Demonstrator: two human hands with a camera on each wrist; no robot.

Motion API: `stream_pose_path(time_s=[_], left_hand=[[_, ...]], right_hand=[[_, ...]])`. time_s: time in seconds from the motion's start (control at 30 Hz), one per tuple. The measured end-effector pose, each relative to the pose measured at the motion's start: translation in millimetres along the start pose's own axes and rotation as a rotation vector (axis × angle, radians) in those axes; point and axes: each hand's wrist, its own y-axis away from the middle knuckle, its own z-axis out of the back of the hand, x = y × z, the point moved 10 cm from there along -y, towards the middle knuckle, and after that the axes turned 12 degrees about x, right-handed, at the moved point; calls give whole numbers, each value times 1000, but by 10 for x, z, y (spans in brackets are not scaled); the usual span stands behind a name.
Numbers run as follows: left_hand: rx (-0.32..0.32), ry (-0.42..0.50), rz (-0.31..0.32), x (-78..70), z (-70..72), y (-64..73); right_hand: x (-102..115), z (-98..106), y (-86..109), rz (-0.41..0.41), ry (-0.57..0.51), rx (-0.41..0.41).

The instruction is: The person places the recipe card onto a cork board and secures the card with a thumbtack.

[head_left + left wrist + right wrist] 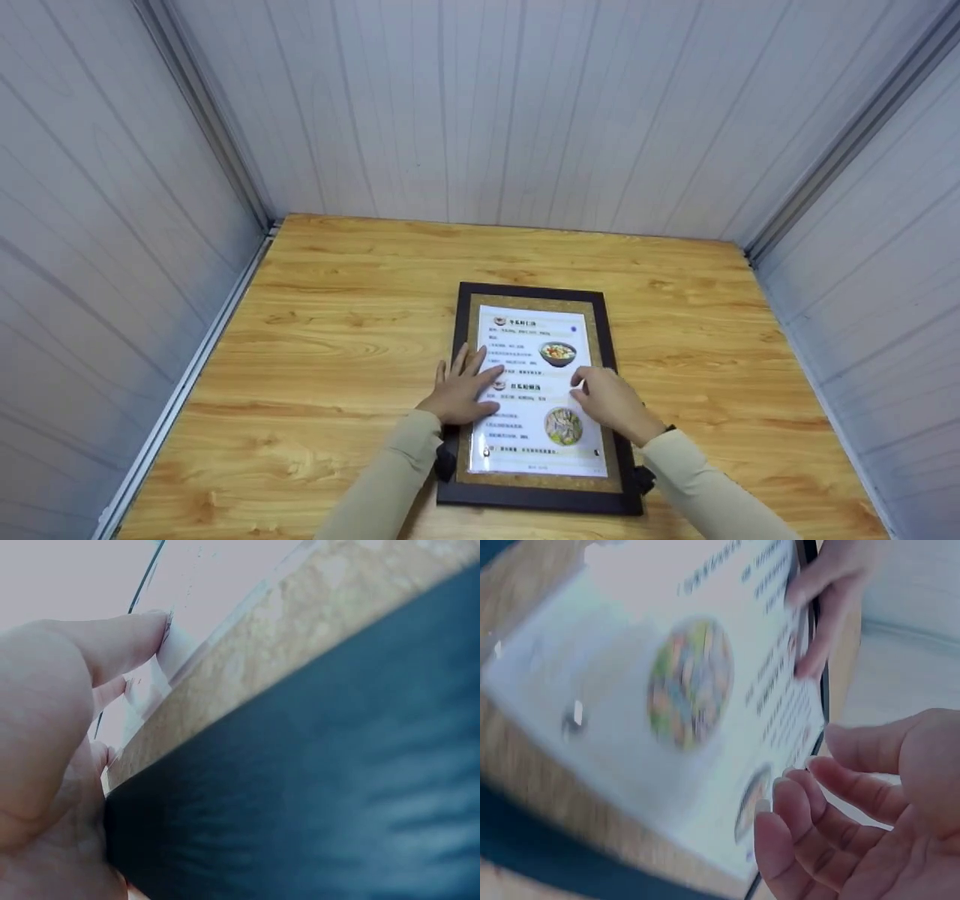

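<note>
A printed recipe sheet [536,469] with two bowl pictures lies on a cork board [540,484] in a dark frame [540,498]. My left hand [459,391] rests spread over the sheet's left edge, fingers straight and thumb on the page. In the left wrist view its thumb [124,645] touches the sheet beside the frame. My right hand [611,401] hovers at the sheet's right edge, between the pictures. Its fingers [791,806] are loosely bent, with thumb and forefinger tips close together and nothing visible between them.
A small blue round dot [574,328] marks the sheet's top right corner. Small dark spots [596,452] show near its lower corners. The board lies on a wood-grain table [337,322] enclosed by pale panelled walls [480,112]. Black wrist straps [643,478] overlap the frame's sides.
</note>
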Motion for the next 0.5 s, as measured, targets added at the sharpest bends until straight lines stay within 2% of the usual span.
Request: stream_pose_path(time_s=[0.1, 0.27, 0.37, 0.5], left_hand=[[-8, 4, 1, 6, 8, -3], [6, 8, 9, 10, -12, -16], [8, 12, 8, 4, -15, -14], [1, 9, 4, -6, -3, 2]], right_hand=[[-173, 144, -3, -36, 5, -21], [-459, 291, 22, -55, 88, -23], [-607, 311, 48, -50, 135, -19], [-816, 236, 64, -70, 126, 16]])
